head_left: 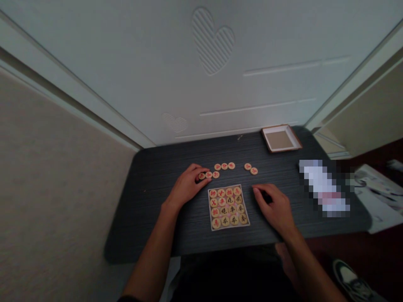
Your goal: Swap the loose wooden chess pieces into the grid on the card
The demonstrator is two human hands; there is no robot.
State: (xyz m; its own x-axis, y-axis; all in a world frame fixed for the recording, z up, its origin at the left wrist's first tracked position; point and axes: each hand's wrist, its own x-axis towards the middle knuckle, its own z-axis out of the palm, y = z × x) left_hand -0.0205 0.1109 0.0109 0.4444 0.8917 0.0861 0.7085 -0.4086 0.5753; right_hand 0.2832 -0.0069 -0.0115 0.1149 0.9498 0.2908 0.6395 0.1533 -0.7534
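My left hand (188, 184) rests on the dark table with thumb and index finger closed around the left end of a short row of round wooden Chinese chess pieces (215, 174). The row shows red characters. My right hand (273, 204) lies to the right of the tray, fingers curled and thumb near the index finger, with nothing visible in it. Between both hands is a shallow square tray (209, 214), filled with rows of red- and black-marked pieces. Three more pieces (224, 166) form a line behind it, and a loose pair (253, 171) lies farther right.
An open box lid (297, 142) stands at the table's back right. A blurred-out pale object (324, 188) lies on the right side of the dark table (141, 218). Behind the table rises a white panel with heart reliefs (210, 46). A shoe (349, 277) shows at lower right.
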